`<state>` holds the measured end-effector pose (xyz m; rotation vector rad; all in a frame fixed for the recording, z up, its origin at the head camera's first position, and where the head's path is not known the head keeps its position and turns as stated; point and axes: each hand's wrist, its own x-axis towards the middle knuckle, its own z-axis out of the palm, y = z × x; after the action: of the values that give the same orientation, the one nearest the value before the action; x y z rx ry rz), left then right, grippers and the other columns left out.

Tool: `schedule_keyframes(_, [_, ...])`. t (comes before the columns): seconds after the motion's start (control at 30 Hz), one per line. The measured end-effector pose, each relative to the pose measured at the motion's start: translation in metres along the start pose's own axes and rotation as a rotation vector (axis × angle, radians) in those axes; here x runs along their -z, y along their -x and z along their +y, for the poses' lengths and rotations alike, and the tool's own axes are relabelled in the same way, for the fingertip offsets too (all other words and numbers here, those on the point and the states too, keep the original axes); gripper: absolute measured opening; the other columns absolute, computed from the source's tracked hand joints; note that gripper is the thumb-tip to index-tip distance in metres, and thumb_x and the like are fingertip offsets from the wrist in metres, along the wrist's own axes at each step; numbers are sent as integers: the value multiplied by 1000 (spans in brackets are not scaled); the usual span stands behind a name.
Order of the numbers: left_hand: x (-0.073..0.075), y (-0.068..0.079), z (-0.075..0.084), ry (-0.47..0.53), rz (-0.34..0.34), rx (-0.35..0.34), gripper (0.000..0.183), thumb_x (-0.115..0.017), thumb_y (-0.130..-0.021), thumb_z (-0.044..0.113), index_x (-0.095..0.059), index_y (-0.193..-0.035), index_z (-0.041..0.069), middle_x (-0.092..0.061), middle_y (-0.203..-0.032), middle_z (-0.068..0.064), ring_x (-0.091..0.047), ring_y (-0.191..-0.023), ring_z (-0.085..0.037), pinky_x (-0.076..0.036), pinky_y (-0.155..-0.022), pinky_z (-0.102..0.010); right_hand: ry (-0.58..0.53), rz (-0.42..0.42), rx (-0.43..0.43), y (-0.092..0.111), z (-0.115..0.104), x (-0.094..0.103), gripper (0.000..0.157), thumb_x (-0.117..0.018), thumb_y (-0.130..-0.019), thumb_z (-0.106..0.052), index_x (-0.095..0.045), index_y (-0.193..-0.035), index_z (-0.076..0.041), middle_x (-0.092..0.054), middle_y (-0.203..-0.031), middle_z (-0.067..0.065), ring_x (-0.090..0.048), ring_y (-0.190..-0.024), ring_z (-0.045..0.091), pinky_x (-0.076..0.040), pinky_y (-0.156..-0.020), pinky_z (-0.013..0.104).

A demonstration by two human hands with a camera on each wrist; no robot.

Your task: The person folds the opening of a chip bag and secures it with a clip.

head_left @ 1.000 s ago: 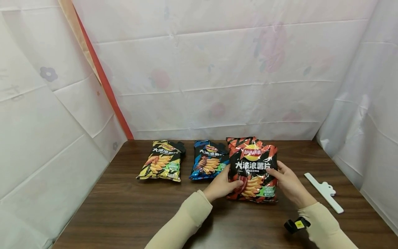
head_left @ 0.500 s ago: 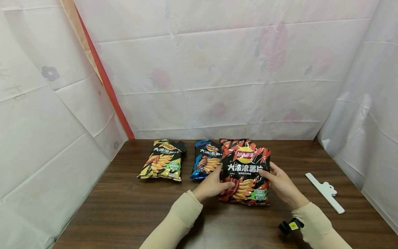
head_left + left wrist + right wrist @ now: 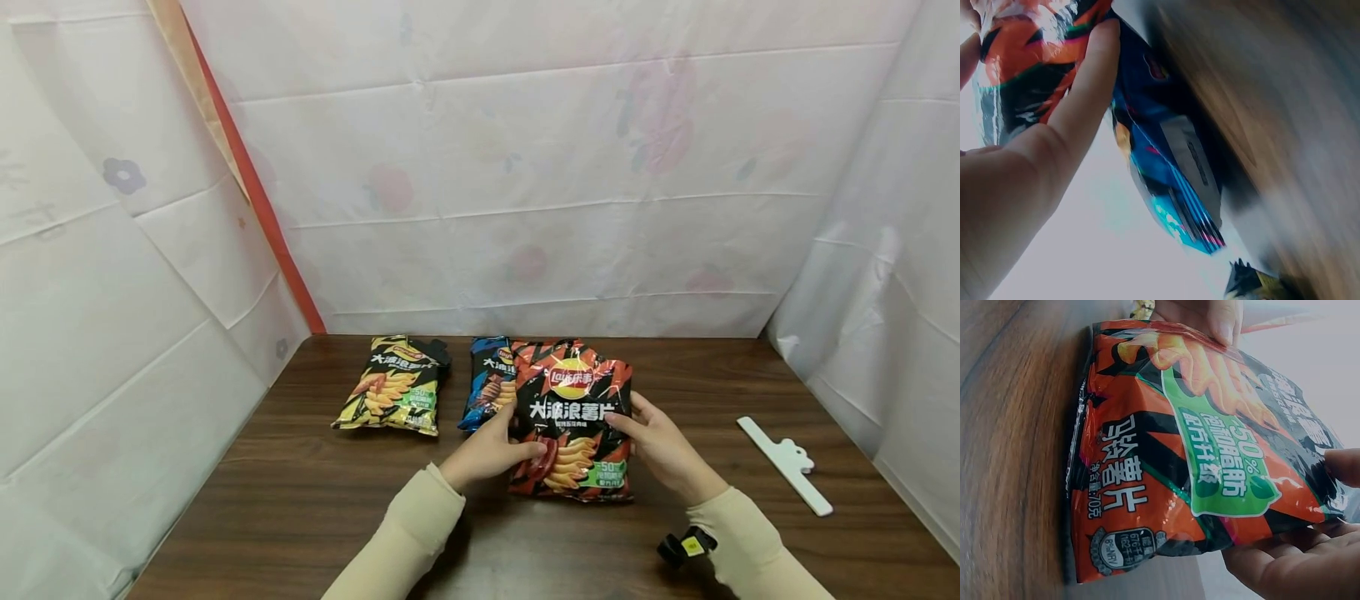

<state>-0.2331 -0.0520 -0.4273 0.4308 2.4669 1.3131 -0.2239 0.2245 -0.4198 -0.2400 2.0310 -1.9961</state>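
A red and black bag of potato chips [image 3: 573,425] stands nearly upright between both hands, its printed front facing me. My left hand [image 3: 487,450] grips its left side, thumb on the front and fingers behind. On the opposite side my right hand [image 3: 667,442] pinches the edge, thumb pressed on the front near the lettering. The right wrist view shows the bag's [image 3: 1147,450] bottom seam close over the wood. Behind it a blue chip bag [image 3: 483,383] is partly covered. The left wrist view has this blue bag [image 3: 1166,144] just past my left fingers.
A yellow and black chip bag [image 3: 397,387] lies at the back left of the brown wooden table [image 3: 300,500]. To the right is a white bag clip [image 3: 783,462]. Pale printed sheets [image 3: 525,167] enclose the back and sides.
Both hands have carried the red chip bag left and slightly nearer. It now covers more of the blue bag. The yellow bag and the clip stay in place.
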Motion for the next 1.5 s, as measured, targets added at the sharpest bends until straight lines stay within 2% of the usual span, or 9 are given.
schedule_keyframes(0.23, [7,9,-8,13,-10,5,99,-68,-89,49,-13,-157,3,-24,-159,-21,-42,-136,-33,-41,-106,-54,-11,-31,9,-2,4,-7,68,-53,-102,-26,-16,-155,-6,-54,-135,9,-63,-108,7,-53,-91,34])
schedule_keyframes(0.33, [10,13,-10,12,-12,-1,101,-68,-89,49,-10,-157,3,-28,-157,-22,-50,-127,-35,-43,-102,-53,-10,-33,6,-2,5,-9,67,-53,-102,-26,-17,-156,-8,-52,-137,8,-62,-108,6,-53,-90,35])
schedule_keyframes(0.47, [13,18,-12,3,-4,-20,101,-69,-89,47,-9,-158,4,-27,-158,-23,-45,-133,-40,-40,-106,-55,-1,-41,15,-3,6,-13,68,-52,-103,-26,-15,-157,-8,-43,-146,18,-61,-110,5,-52,-91,35])
schedule_keyframes(0.53, [15,20,-13,-7,3,-35,100,-69,-89,46,-10,-157,3,-20,-161,-22,-32,-144,-38,-34,-111,-56,4,-41,21,-3,6,-14,69,-52,-103,-26,-14,-157,-8,-39,-149,23,-61,-110,6,-53,-91,36])
schedule_keyframes(0.6, [16,21,-14,-5,2,-55,99,-70,-89,45,-11,-157,3,-20,-161,-21,-30,-145,-37,-33,-112,-56,5,-40,24,-3,6,-16,69,-53,-103,-27,-14,-157,-7,-37,-149,27,-61,-110,9,-53,-92,37])
schedule_keyframes(0.9, [18,29,-16,-15,11,-39,101,-70,-88,48,-11,-157,3,-20,-161,-20,-35,-142,-36,-36,-110,-55,35,20,-11,-7,2,-21,69,-54,-101,-31,-18,-156,-8,-33,-154,22,-53,-125,18,-48,-102,41])
schedule_keyframes(1.13, [19,32,-17,11,13,-84,92,-71,-89,42,-19,-156,7,-39,-152,-17,-50,-129,-29,-44,-103,-51,-23,80,-29,-14,-5,-26,68,-50,-103,-38,-25,-154,-2,-45,-147,25,-64,-107,5,-52,-93,28])
schedule_keyframes(1.23, [19,34,-18,5,12,-63,93,-71,-88,44,-20,-155,5,-39,-151,-18,-52,-124,-28,-46,-99,-50,-29,114,-31,-17,-8,-29,72,-50,-102,-42,-24,-154,0,-49,-144,25,-66,-101,2,-53,-90,25])
schedule_keyframes(1.5, [21,38,-17,-20,15,-40,95,-71,-88,47,-20,-154,2,-43,-144,-23,-55,-111,-27,-48,-90,-47,-49,149,-31,-22,-12,-34,63,-53,-99,-45,-43,-146,-4,-69,-113,0,-68,-94,6,-55,-85,28])
